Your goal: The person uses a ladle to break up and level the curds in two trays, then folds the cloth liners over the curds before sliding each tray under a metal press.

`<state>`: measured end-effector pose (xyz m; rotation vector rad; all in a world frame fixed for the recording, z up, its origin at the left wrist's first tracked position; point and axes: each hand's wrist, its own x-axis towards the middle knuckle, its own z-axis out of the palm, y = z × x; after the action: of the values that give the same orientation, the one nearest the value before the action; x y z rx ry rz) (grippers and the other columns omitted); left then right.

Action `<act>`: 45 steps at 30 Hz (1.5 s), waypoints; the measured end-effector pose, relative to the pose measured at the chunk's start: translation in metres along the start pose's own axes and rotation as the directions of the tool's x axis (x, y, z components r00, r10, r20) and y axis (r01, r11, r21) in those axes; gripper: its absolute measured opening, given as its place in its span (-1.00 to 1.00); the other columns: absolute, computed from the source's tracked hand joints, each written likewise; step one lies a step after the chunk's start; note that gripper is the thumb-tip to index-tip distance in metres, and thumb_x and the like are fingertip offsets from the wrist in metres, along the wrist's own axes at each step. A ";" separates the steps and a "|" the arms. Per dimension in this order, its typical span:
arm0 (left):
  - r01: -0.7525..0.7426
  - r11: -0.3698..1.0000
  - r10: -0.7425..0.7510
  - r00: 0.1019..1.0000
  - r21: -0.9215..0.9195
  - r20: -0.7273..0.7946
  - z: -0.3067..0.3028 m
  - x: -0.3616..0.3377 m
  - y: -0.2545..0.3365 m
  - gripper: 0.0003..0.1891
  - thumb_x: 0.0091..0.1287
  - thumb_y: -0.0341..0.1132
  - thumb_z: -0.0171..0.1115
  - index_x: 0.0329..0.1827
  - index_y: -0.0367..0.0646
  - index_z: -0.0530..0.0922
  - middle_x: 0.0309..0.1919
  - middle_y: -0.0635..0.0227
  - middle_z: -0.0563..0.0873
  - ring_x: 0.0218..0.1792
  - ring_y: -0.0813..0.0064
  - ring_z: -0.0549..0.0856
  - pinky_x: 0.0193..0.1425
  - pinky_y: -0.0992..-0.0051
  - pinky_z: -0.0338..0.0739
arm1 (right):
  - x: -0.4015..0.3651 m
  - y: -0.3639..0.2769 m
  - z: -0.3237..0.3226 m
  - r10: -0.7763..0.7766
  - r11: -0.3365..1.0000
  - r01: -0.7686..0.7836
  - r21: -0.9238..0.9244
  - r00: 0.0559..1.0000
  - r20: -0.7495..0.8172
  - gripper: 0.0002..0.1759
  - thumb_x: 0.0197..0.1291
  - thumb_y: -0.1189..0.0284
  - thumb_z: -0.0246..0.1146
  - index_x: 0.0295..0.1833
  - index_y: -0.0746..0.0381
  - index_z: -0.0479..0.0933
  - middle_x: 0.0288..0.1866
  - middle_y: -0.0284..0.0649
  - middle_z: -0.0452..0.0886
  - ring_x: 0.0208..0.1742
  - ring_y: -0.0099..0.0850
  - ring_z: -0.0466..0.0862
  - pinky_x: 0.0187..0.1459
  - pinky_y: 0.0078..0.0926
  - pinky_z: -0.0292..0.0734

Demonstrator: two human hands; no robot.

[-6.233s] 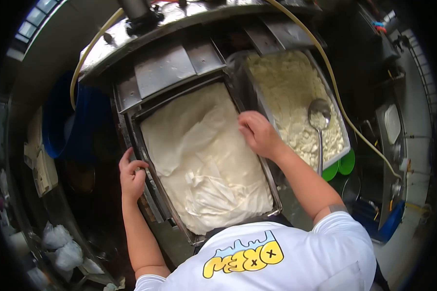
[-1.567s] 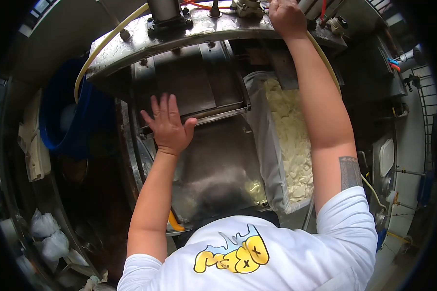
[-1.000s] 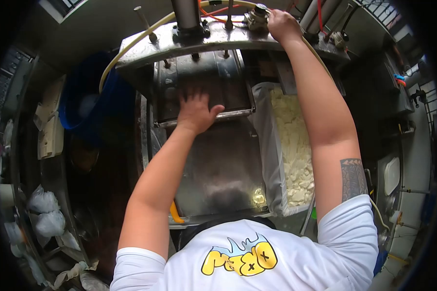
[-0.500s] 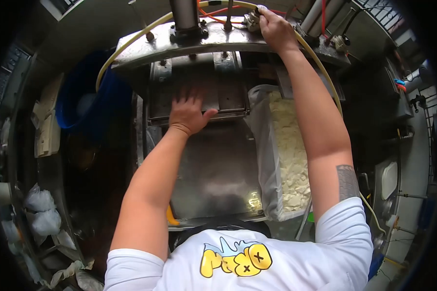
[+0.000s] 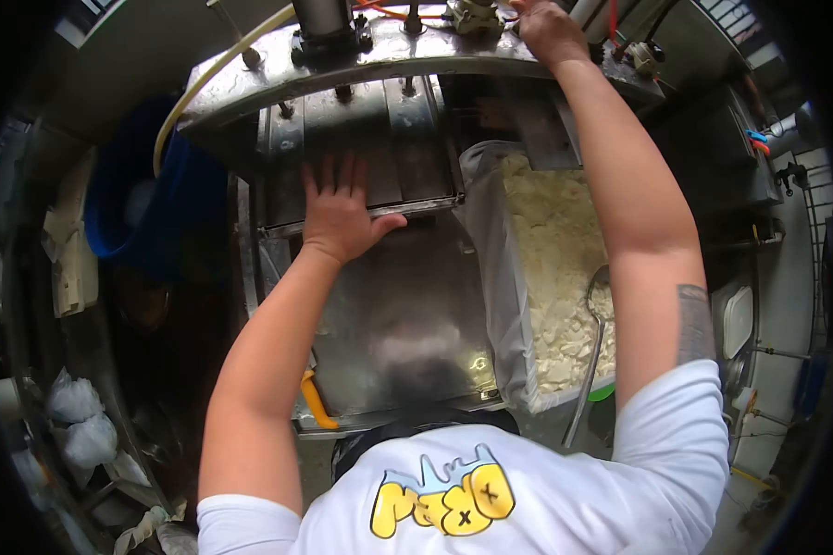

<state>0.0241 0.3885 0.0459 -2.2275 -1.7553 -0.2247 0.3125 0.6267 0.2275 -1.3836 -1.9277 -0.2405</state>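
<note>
My left hand (image 5: 341,211) lies flat, fingers spread and thumb out, on the front of a dark metal plate (image 5: 375,157) beneath the press frame. In front of it stretches a bare steel surface (image 5: 407,305). My right hand (image 5: 553,35) is up on the metal crossbeam (image 5: 416,57), beside a small valve fitting (image 5: 475,17). Its fingers are curled closed; what they grip is cut off by the upper edge. Below my right forearm stands a cloth-lined tray (image 5: 495,268) of pale, crumbly curd (image 5: 551,240). A long-handled metal ladle (image 5: 594,338) rests at its near right side.
At the left stands a blue barrel (image 5: 111,208), with a yellow hose (image 5: 215,76) running into it. An orange handle (image 5: 317,402) sticks out by the steel surface's near left corner. Plastic bags (image 5: 88,435) hang far left. Above the beam rises a metal cylinder (image 5: 324,18).
The view has shifted, so the press sits further left and higher. My left hand stays on the plate. My right hand is still at the beam, now partly out of view; the ladle shows more fully.
</note>
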 end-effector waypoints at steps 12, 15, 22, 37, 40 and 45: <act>0.065 0.995 -0.061 0.996 -0.070 0.059 0.004 0.002 0.004 0.20 0.29 0.67 -0.05 0.67 -0.25 0.29 0.66 -0.02 0.32 0.67 -0.17 0.23 0.70 -0.28 -0.03 | -0.014 -0.052 -0.047 0.378 0.926 -0.348 -0.149 0.870 0.317 -0.45 0.57 0.10 0.10 0.40 0.30 0.43 0.23 0.29 0.69 0.31 0.21 0.67 0.33 0.06 0.56; 0.114 0.991 -0.104 0.984 -0.064 0.146 -0.004 -0.001 0.009 0.19 0.29 0.67 -0.05 0.69 -0.20 0.26 0.68 0.01 0.30 0.68 -0.14 0.20 0.69 -0.31 -0.02 | -0.133 -0.036 -0.018 -0.426 0.865 0.428 -0.261 0.902 0.066 -0.74 0.48 0.26 0.20 -0.20 0.23 0.57 -0.17 0.00 0.72 -0.22 0.04 0.75 -0.21 -0.03 0.69; 0.119 0.992 -0.115 0.989 -0.040 0.090 0.004 -0.003 0.008 0.16 0.29 0.66 -0.03 0.70 -0.15 0.27 0.68 0.04 0.29 0.67 -0.11 0.23 0.67 -0.31 0.03 | -0.373 -0.065 0.036 0.052 0.999 -0.042 -0.032 0.681 0.730 -0.83 0.32 0.41 0.32 -0.14 0.26 0.75 -0.02 0.06 0.78 0.08 0.02 0.78 0.07 -0.04 0.72; 0.134 0.986 -0.121 0.983 -0.095 0.135 0.007 -0.006 0.005 0.11 0.35 0.65 -0.10 0.74 -0.04 0.22 0.71 0.05 0.24 0.71 -0.05 0.17 0.72 -0.16 0.04 | -0.522 -0.111 -0.043 -0.074 0.988 0.141 -0.069 0.807 0.586 -0.83 0.14 0.54 0.23 -0.13 0.28 0.61 -0.03 -0.08 0.57 0.05 -0.06 0.62 -0.01 -0.20 0.75; 0.185 0.965 -0.143 0.965 -0.185 0.219 0.000 -0.012 0.009 0.05 0.41 0.57 -0.05 0.73 -0.07 0.22 0.72 0.04 0.22 0.72 -0.05 0.14 0.72 -0.17 0.03 | -0.543 -0.116 -0.064 -0.098 0.993 0.120 0.008 0.765 0.637 -0.65 0.13 0.58 0.22 0.07 0.36 0.60 0.01 -0.05 0.60 0.13 -0.01 0.60 0.04 -0.17 0.68; 0.068 0.954 -0.105 0.988 -0.293 -0.112 -0.012 -0.117 0.063 -0.16 0.50 0.16 0.28 0.63 -0.27 0.30 0.62 -0.07 0.37 0.64 -0.14 0.29 0.67 -0.16 0.15 | -0.545 -0.103 -0.056 0.041 0.964 -0.173 0.204 0.850 0.525 -0.88 0.23 0.56 0.24 -0.17 0.31 0.67 -0.22 -0.05 0.66 -0.10 -0.08 0.71 -0.08 -0.26 0.70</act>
<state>0.0572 0.2633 0.0137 -2.2706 -1.8528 -0.6664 0.3272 0.1516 -0.0634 -1.4809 -2.2002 0.4638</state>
